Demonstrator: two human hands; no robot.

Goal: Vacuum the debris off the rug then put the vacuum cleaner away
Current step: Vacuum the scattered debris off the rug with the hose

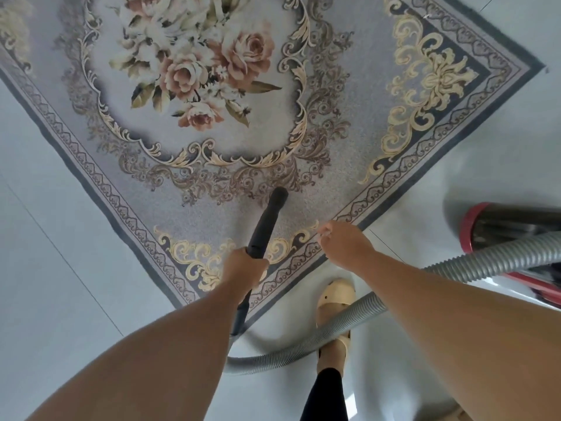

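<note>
Down on the pale floor [60, 299] lies the rug [212, 208], grey with a rose medallion and gold scrollwork, set corner-on. The left hand [243, 267] is wrapped around the black vacuum tube [267, 221], whose open tip sits on the rug's grey field just below the medallion's border. The right hand [343, 241] holds nothing, fingers loosely curled above the rug's edge. A grey ribbed hose [334, 329] loops across a cream slipper [335, 299] to the red vacuum cleaner [473, 226] at the right.
</note>
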